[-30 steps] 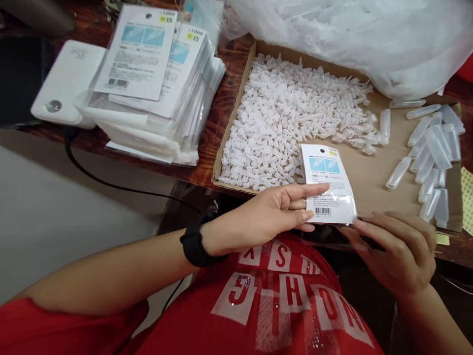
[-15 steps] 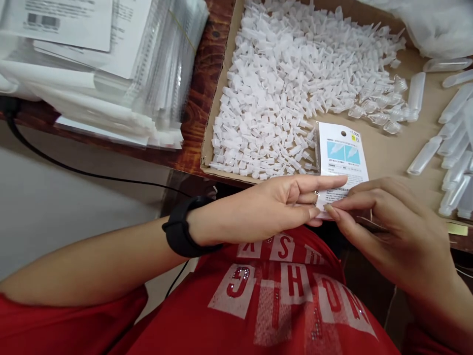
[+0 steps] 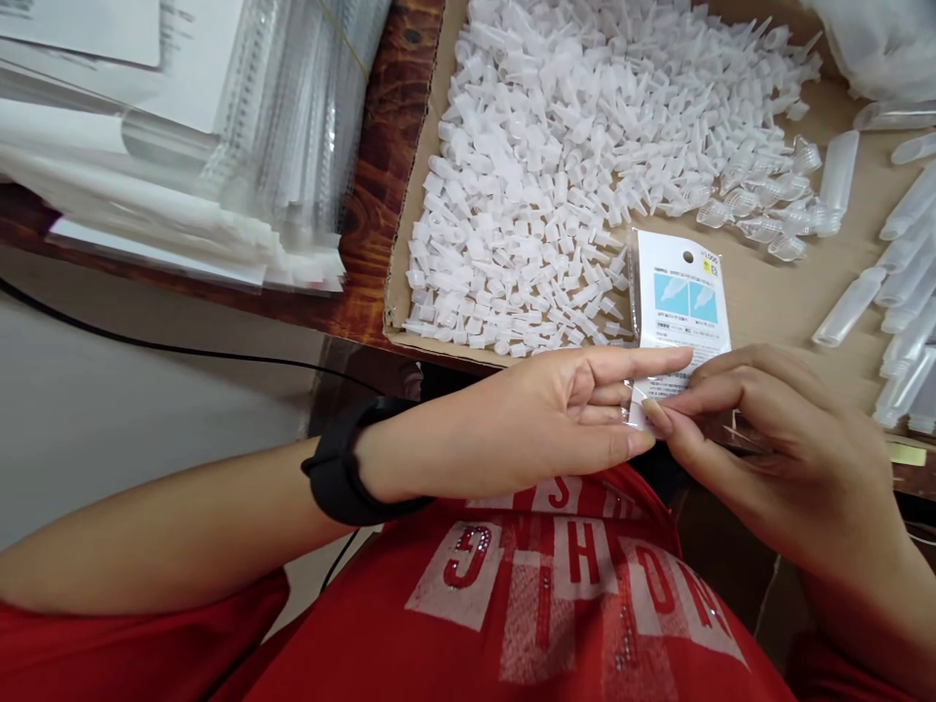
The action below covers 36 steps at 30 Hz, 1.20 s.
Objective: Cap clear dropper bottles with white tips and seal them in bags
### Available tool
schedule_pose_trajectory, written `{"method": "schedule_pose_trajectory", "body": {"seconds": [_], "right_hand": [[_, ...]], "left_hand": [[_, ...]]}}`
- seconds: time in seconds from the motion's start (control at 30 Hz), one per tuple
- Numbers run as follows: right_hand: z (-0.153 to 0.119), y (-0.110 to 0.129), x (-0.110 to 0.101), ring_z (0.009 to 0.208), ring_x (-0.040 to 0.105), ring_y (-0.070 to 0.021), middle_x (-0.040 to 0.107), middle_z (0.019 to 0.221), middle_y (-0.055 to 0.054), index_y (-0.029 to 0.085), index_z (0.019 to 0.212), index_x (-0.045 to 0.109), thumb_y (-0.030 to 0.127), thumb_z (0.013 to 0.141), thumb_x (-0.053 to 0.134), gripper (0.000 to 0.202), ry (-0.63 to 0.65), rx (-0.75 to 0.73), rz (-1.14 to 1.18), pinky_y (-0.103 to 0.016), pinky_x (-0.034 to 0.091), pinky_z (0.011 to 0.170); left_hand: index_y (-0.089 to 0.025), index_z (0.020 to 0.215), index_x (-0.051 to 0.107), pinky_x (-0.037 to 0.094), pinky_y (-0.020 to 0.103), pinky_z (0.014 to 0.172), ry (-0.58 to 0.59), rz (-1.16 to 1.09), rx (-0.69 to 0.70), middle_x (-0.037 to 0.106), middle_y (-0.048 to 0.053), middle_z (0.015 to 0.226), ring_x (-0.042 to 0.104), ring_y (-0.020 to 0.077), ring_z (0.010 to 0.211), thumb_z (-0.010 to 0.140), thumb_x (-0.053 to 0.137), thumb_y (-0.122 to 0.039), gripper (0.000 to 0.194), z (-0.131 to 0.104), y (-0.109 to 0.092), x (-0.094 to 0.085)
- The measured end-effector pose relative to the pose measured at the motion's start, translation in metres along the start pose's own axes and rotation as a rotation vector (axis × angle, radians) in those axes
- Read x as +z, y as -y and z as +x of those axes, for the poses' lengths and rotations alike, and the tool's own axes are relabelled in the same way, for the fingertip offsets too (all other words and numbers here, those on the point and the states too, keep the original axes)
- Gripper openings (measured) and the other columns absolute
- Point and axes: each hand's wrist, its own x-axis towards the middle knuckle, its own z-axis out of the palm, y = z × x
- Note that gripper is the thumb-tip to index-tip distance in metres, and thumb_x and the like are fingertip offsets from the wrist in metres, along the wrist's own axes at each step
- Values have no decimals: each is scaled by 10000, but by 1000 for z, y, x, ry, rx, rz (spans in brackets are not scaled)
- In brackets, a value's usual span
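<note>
A white printed packet [image 3: 680, 302] in a clear sleeve, with two blue pictures, stands at the front edge of the cardboard tray. My left hand [image 3: 541, 419] holds its lower left part, index finger stretched across the front and thumb along the bottom edge. The other left fingers are partly behind the sleeve. With thumb and index finger together, my right hand [image 3: 775, 439] pinches the packet's lower edge. Behind the packet lies a large heap of small white nozzle caps [image 3: 541, 175].
The cardboard tray [image 3: 413, 234] also holds clear ribbed caps [image 3: 760, 229] and translucent tubes [image 3: 848, 307] at the right. A plastic bag [image 3: 877, 49] is at the back right. Stacked clear sleeves with printed cards [image 3: 292, 127] lie left on the wooden table [image 3: 384, 127].
My left thumb has slid a little to the right along the packet's bottom edge. The view has shifted slightly, moving the stacked sleeves leftward. Both hands keep their hold.
</note>
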Motion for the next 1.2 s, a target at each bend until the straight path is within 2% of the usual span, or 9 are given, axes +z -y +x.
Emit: {"method": "schedule_pose_trajectory", "body": {"seconds": [0.1, 0.27, 0.5, 0.6, 0.73, 0.8, 0.9, 1.03, 1.2], "right_hand": [[0, 0, 1, 784, 672, -155, 699, 856, -14, 230, 918, 677, 194, 981, 745, 99, -3, -5, 2, -325, 514, 707], [1, 0, 2, 782, 671, -158, 697, 849, -14, 231, 922, 682, 182, 981, 744, 99, -10, -8, -4, -335, 510, 706], [-4, 2, 0, 795, 666, -167, 722, 870, -30, 224, 962, 708, 187, 987, 760, 69, -40, -64, -101, -352, 505, 716], [-10, 6, -1, 831, 684, -189, 743, 930, -54, 211, 1066, 731, 205, 969, 792, 115, -87, -71, -200, -372, 525, 768], [-14, 12, 0, 957, 716, -230, 767, 1060, -87, 207, 1241, 702, 232, 960, 805, 300, -119, 27, -192, -396, 561, 858], [-13, 15, -1, 977, 721, -230, 767, 1081, -84, 219, 1217, 704, 237, 953, 812, 286, -122, 72, -140, -391, 569, 851], [-9, 19, 0, 914, 722, -198, 762, 1022, -53, 234, 1103, 721, 215, 948, 813, 181, -103, 60, -69, -366, 568, 811], [-3, 22, 2, 854, 715, -177, 744, 940, -22, 245, 1025, 728, 187, 969, 775, 93, -92, 52, -38, -352, 570, 788], [0, 20, 3, 825, 691, -142, 727, 919, -19, 219, 983, 731, 153, 952, 773, 84, -91, 53, 24, -311, 544, 754]], "left_hand": [[-276, 1566, 594, 574, 232, 1033, -10, -5, 10, 802, 25, 1343, 732, 182, 1289, 1001, 628, -71, 602, 1, 1, 4], [-267, 1568, 591, 575, 207, 983, -12, 1, 6, 789, 24, 1373, 758, 154, 1217, 998, 574, -24, 619, 2, 2, 4], [-288, 1581, 578, 568, 219, 922, -15, 30, 12, 851, 17, 1154, 778, 116, 967, 1014, 557, -38, 620, 2, 3, 4], [-275, 1586, 573, 558, 225, 970, -25, 26, 34, 820, 41, 1284, 770, 115, 1011, 1001, 561, -17, 639, 2, 5, 5], [-308, 1562, 603, 570, 227, 979, -51, 43, 57, 803, 22, 1335, 783, 150, 1105, 1008, 573, -31, 620, 1, 7, 7], [-300, 1567, 598, 566, 245, 1038, -49, 52, 58, 804, 14, 1335, 766, 174, 1207, 1021, 576, -47, 601, -1, 6, 8], [-251, 1579, 575, 536, 240, 1119, -24, 52, 90, 807, 10, 1326, 717, 173, 1318, 1027, 575, -34, 593, -3, 3, 10], [-204, 1610, 519, 530, 192, 1116, -5, 78, 150, 834, 9, 1223, 696, 154, 1349, 1030, 531, 7, 617, -5, 2, 12], [-176, 1648, 450, 517, 248, 1173, 39, 206, 273, 838, 11, 1140, 659, 160, 1399, 1049, 509, -19, 621, -6, 10, 8]]}}
